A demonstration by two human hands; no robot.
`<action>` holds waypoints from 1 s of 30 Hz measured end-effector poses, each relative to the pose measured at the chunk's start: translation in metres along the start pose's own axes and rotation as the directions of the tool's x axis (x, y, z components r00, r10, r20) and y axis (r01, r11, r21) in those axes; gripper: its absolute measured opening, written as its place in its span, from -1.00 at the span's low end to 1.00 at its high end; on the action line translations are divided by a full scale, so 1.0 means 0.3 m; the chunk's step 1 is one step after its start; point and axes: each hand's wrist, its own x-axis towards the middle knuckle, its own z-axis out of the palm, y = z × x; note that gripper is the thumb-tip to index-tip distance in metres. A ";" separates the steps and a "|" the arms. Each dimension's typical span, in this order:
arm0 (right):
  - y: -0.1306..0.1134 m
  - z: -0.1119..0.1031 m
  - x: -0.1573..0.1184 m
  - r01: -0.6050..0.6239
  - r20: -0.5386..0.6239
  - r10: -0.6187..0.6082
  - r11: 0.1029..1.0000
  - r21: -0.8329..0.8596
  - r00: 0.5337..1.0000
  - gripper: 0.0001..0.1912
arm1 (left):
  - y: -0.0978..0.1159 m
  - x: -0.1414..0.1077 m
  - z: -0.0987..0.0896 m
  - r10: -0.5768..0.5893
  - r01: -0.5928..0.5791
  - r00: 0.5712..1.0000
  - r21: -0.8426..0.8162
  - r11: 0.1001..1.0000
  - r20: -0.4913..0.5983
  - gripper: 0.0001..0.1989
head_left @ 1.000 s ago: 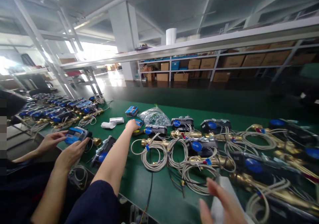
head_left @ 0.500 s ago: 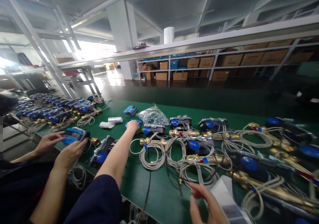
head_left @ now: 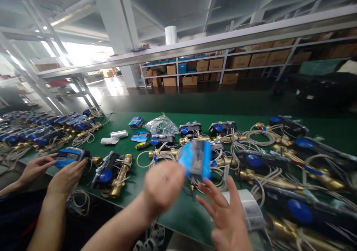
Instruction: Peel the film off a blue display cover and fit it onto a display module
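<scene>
Co-worker's hands (head_left: pixel 52 167) sit at the lower left of the frame, both resting on a blue-faced meter (head_left: pixel 68 157) at the near edge of the green table (head_left: pixel 173 210). Behind them, in the left middle, we see rows of meters with brass fittings and coiled grey cables (head_left: pixel 41 132). Just right of the co-worker, a black meter with a blue cap and brass body (head_left: pixel 111 171) lies near the table edge. Farther back we make out a white roll (head_left: pixel 114 137), two blue covers (head_left: pixel 138 129) and a clear plastic bag of small parts (head_left: pixel 161 125).

At the lower centre, our left hand (head_left: pixel 163 186) is blurred by motion; its fingers are curled around the lower left edge of a blue cover plate (head_left: pixel 196 160), which it holds raised above the table, in front of the meters at the centre. Our right hand (head_left: pixel 225 215) is just right of it and lower, palm spread and fingers apart, holding nothing, close under the plate but apart from it. Beside that hand lies a roll of white labels (head_left: pixel 249 208) on the table.

To the right, more black meters with blue caps (head_left: pixel 299 210), brass pipe bodies and tangled cables cover the table. Shelves of cardboard boxes (head_left: pixel 240 61) run across the upper right.
</scene>
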 end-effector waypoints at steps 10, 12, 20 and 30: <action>-0.129 -0.110 0.033 -0.388 0.057 0.410 0.894 -0.225 0.910 -0.32 | 0.225 -0.140 -0.014 -0.693 0.756 0.644 -0.403 0.515 0.323 -0.75; -0.132 -0.119 0.038 -0.415 0.087 0.439 0.887 -0.202 0.894 -0.15 | 0.235 -0.153 -0.018 -0.661 0.859 0.506 -0.391 0.331 0.554 -0.80; -0.060 -0.082 0.029 -0.330 -0.094 0.363 0.910 0.252 0.927 -0.53 | 0.377 -0.164 -0.019 -0.567 0.831 0.500 -0.548 0.100 0.655 -0.52; -0.026 -0.014 -0.044 -0.468 -0.014 0.481 0.859 0.207 0.877 -0.37 | 0.368 -0.123 -0.019 -0.660 0.705 0.676 -0.548 0.451 0.328 -0.63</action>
